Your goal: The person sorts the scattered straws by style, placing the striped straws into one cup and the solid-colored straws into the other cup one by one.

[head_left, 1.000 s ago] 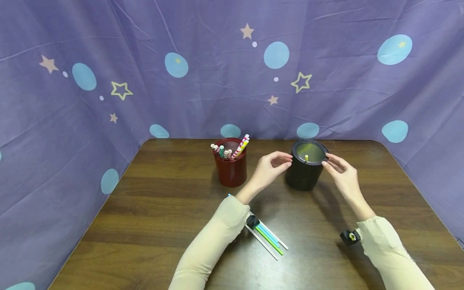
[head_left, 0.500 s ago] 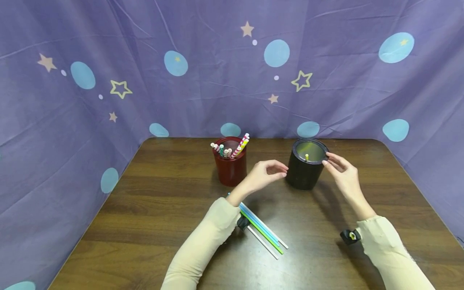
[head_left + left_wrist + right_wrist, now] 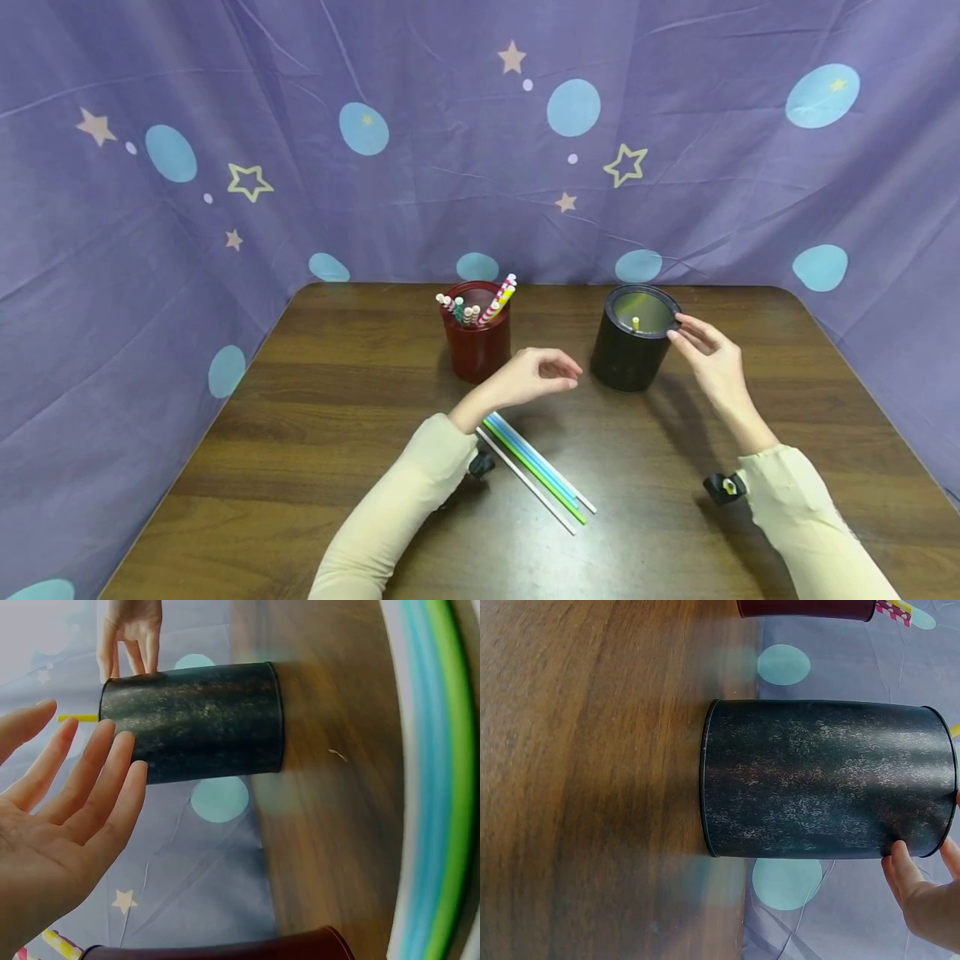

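Observation:
The right hand (image 3: 716, 367) rests its fingertips on the right side of an upright black cylindrical container (image 3: 628, 354), right at the rim. Inside the container stands one yellow straw (image 3: 635, 323), its end showing in the opening. Left of the container, the left hand (image 3: 531, 377) hovers with loosely bent fingers and holds nothing. In the left wrist view its spread fingers (image 3: 90, 784) overlap the container's rim end. The right wrist view shows the right hand's fingers (image 3: 907, 874) against the container wall (image 3: 817, 780).
A dark red cylindrical container (image 3: 478, 354) behind the left hand holds several patterned straws (image 3: 498, 304). Several loose white, blue and green straws (image 3: 543, 475) lie diagonally on the wooden table (image 3: 315, 417), by the left forearm. A purple curtain (image 3: 450, 125) hangs behind the table.
The left hand has drawn away from the black container's rim, moving left and toward the person, uncovering more of the loose straws. The right hand stays at the rim.

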A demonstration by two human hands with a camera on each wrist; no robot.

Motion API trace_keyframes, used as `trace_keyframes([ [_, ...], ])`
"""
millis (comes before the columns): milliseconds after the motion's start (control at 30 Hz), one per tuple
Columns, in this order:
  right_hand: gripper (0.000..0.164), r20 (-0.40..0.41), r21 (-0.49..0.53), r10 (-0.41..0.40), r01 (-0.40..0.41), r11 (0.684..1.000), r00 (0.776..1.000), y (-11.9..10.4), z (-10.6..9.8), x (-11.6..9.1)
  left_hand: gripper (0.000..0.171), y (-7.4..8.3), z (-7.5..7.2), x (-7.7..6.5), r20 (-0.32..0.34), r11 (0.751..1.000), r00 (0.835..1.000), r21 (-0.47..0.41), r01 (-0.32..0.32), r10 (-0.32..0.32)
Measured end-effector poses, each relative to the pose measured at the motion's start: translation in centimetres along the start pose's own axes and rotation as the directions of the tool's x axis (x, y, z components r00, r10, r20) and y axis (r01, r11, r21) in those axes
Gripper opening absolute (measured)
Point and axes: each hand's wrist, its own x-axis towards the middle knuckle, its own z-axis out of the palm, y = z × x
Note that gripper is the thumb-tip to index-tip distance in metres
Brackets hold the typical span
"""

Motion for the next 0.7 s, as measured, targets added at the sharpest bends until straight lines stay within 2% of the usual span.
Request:
trace_keyframes([
  [200, 0.04, 0.001, -0.002, 0.0, 0.0, 1.0, 1.0, 0.0, 0.0, 0.0, 0.017, -0.5, -0.3, -1.1, 0.047, 1.0, 0.999, 0.007, 0.017, -0.017],
  [400, 0.04, 0.006, -0.011, -0.001, 0.001, 1.0, 1.0, 0.1, -0.1, 0.0, 0.016, -0.8, -0.7, -2.4, 0.062, 0.999, 0.998, 0.031, 0.031, -0.033],
  [700, 0.04, 0.005, -0.009, 0.003, -0.003, 1.0, 1.0, 0.1, -0.1, 0.0, 0.019, -1.2, -1.2, -4.2, 0.116, 0.998, 0.993, 0.051, 0.03, -0.036],
])
